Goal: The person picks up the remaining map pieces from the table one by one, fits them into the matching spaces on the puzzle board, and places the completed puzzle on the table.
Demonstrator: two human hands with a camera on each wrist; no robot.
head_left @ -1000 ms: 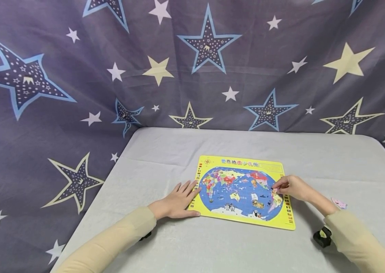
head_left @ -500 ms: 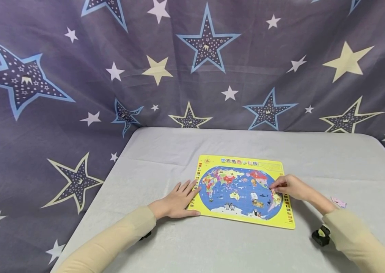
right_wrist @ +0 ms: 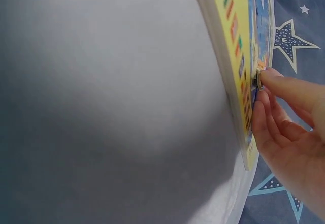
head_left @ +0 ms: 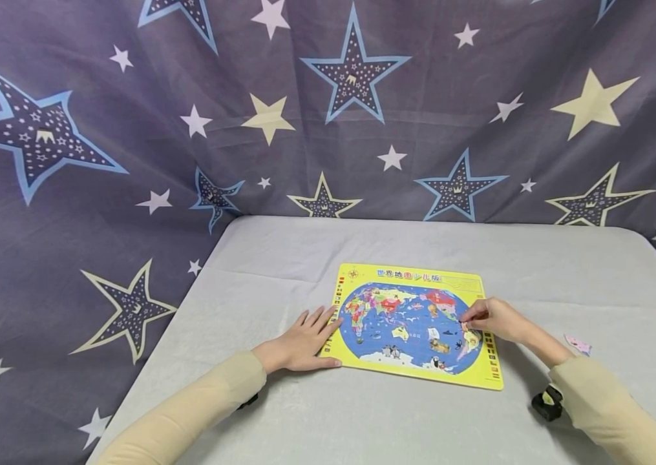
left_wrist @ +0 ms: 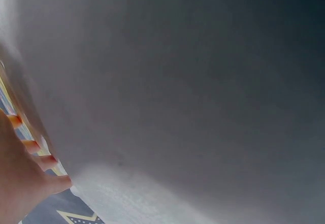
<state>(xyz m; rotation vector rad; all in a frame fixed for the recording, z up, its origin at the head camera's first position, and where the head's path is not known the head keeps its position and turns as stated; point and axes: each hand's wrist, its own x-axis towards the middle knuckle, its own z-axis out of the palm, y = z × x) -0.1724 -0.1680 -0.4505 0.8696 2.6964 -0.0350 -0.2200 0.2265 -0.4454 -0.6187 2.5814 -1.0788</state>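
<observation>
A world-map puzzle board with a yellow border and blue oceans lies flat on the table. My left hand rests on its left edge, fingers spread and straight; the left wrist view shows these fingers at the board's side. Over the map's right part, my right hand pinches a small puzzle piece between thumb and fingertips, close against the map surface. The piece is seen edge-on in the right wrist view, and fingers hide most of its picture.
A loose pink puzzle piece lies on the grey-covered table, to the right of the board beside the right forearm. A dark curtain with stars hangs behind and left of the table. A black wrist device sits under the right sleeve.
My right hand has shifted slightly left over the map with the puzzle piece, then has stayed nearly in place. The left hand has kept still on the board.
</observation>
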